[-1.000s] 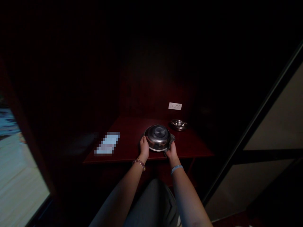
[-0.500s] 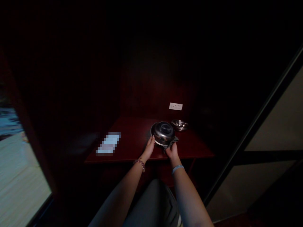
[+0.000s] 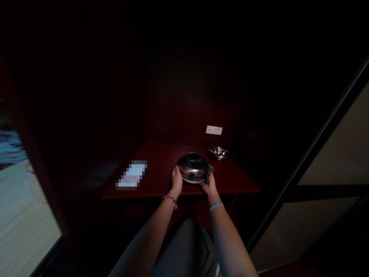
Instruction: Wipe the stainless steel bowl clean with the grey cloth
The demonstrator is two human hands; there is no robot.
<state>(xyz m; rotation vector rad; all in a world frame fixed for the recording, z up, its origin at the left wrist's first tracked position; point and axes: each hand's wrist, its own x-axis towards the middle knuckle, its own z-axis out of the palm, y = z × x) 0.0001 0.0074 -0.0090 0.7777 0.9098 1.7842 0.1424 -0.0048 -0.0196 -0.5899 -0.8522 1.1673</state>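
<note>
Dark-red worktop point(image 3: 157, 154), dim recess | upturned steel bowl point(image 3: 192, 171) over its six-o'clock side, apparently gripped from both sides for steadiness | left hand point(image 3: 177, 181) clasping the rim at eight o'clock | right hand point(image 3: 211, 186) clasping grey cloth point(image 3: 210, 170) against it, four o'clock | nested bowls point(image 3: 218, 153) at two.

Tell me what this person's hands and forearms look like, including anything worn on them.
The left hand and right hand are ungloved, and no sleeve shows on either forearm. The left wrist wears a bracelet of pinkish-purple beads with one larger, golden-brown piece hanging from it. The right wrist wears a plain-looking, light blue band.
</note>
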